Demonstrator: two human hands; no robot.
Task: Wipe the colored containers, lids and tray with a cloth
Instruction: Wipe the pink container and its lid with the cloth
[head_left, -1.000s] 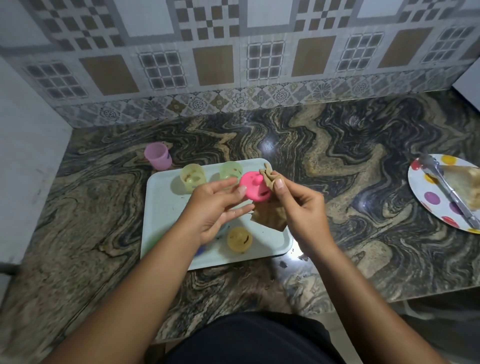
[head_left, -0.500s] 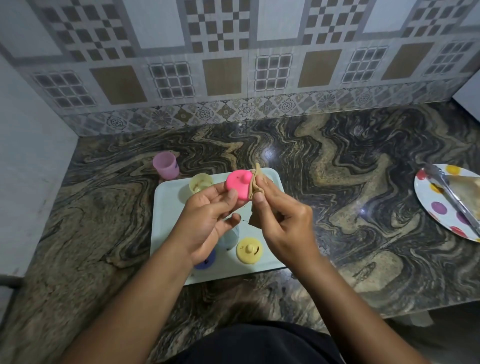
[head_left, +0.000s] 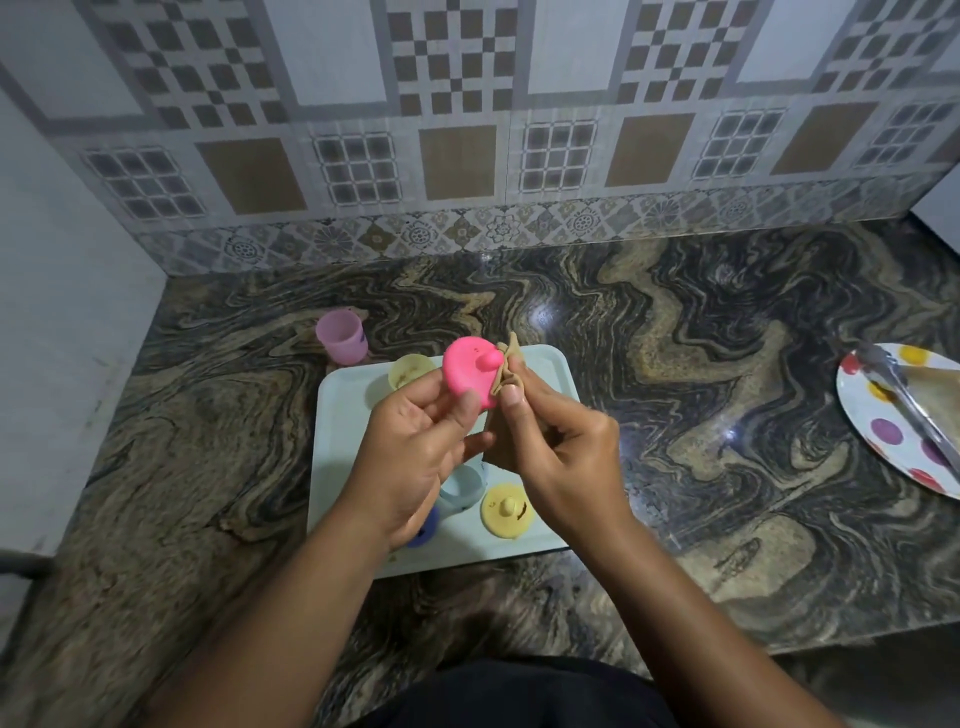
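My left hand (head_left: 415, 452) grips a pink lid (head_left: 470, 374) with a small knob, held up above the pale tray (head_left: 343, 415). My right hand (head_left: 556, 452) pinches a brown cloth (head_left: 509, 371) against the lid's right edge. On the tray stand a yellow container (head_left: 408, 370) at the back, a light blue container (head_left: 462, 486) partly hidden by my hands, a yellow lid (head_left: 506, 509) near the front and a blue lid (head_left: 426, 527) under my left wrist. A pink container (head_left: 341, 336) stands on the counter beyond the tray's back left corner.
The tray lies on a dark marbled counter (head_left: 701, 415) against a tiled wall. At the right edge lies a white plate with colored dots (head_left: 883, 431) carrying metal tongs (head_left: 904, 400). A white wall closes off the left side.
Both hands have lifted the pink lid and cloth a little higher and further back over the tray. The cloth has bunched up tight at the lid's right edge.
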